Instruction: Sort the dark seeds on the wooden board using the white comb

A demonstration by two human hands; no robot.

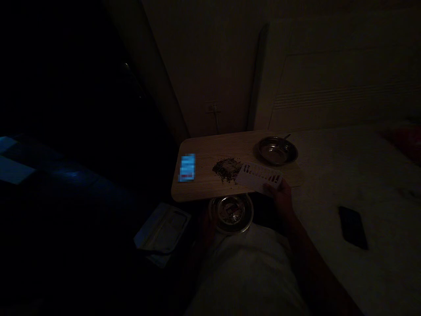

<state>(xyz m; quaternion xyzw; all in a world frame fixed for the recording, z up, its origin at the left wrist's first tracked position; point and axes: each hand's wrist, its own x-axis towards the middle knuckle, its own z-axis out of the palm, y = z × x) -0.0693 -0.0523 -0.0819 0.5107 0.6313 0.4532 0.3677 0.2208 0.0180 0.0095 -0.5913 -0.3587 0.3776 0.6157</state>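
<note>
The scene is very dark. My right hand (279, 193) grips one end of a pale, flat slotted plastic piece (261, 177). Its far end touches the edge of a pile of small dark grains or seeds (226, 170) on the wooden table (197, 191). Below the table's near edge, above my lap, sits a round metal bowl (245, 224) with some small bits in it. My left hand (209, 224), mostly in shadow, holds the bowl's left rim, its fingers only faintly visible.
A wider metal bowl (278, 151) with a utensil handle stands at the table's back right. A lit, blurred-out screen (187, 167) lies at the left. A dark phone (353, 227) rests on the pale surface at right. Low at left is a pale container or bag (162, 232).
</note>
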